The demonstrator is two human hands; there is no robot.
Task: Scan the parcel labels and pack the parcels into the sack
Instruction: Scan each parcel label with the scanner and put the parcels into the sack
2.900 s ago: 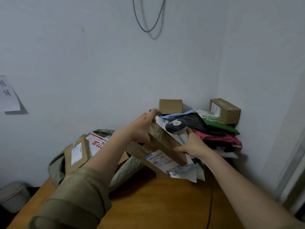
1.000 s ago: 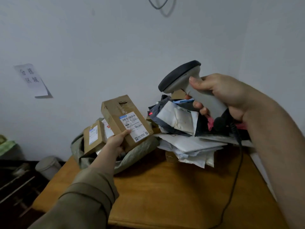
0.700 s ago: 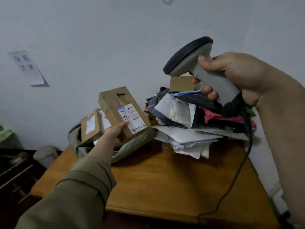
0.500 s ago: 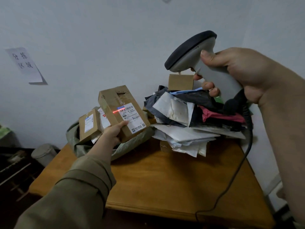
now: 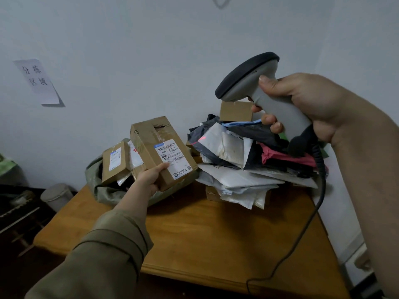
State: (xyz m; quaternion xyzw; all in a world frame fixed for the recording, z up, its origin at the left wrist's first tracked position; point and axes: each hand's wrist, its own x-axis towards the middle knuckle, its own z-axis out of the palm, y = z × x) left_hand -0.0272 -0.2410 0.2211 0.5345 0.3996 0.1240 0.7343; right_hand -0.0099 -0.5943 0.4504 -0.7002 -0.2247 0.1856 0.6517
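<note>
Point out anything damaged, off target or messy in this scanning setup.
The cardboard box in the left hand has a torn top flap. The scanner's red line, from the right hand, falls on the heaped mailers rather than the box's label. The mailer pile slumps untidily.

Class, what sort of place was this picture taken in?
Probably a small parcel sorting room: a heap of mailer bags, a handheld barcode scanner, and a sack holding labelled boxes.

You face a pale wall (image 5: 151,50) bearing a paper sign (image 5: 36,80). Wooden table (image 5: 205,238) sits in the corner. Light is dim.
</note>
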